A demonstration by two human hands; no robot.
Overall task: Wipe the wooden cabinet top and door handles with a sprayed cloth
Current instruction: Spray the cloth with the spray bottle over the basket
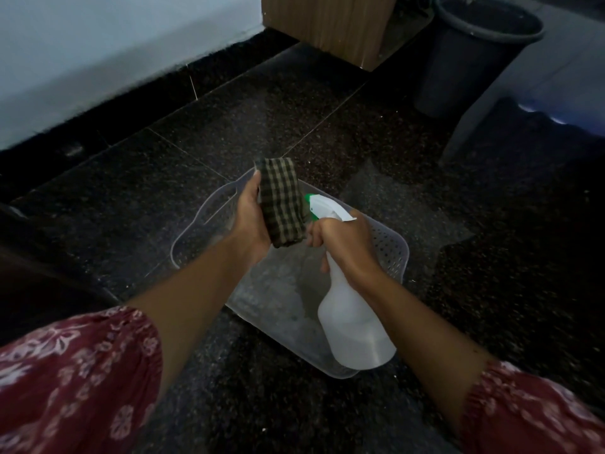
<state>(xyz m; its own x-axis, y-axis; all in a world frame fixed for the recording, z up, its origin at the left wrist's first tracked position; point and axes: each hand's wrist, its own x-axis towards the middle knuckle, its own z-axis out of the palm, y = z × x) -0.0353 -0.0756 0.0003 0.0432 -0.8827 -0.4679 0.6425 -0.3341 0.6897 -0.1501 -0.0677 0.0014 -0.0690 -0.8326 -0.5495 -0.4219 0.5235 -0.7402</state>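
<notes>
My left hand [250,217] grips a folded dark checked cloth [281,201] and holds it upright over a clear plastic basket [389,247] on the floor. My right hand [343,244] is wrapped around the neck of a white spray bottle [355,326], fingers on the trigger. The bottle's green nozzle [307,199] points at the cloth and nearly touches it. The lower corner of the wooden cabinet [327,24] shows at the top centre; its top and handles are out of view.
The floor is dark speckled stone tile [229,119]. A dark grey bin [471,54] stands right of the cabinet. A pale wall with a black skirting runs along the left. A grey furniture leg [474,116] slants down at the right.
</notes>
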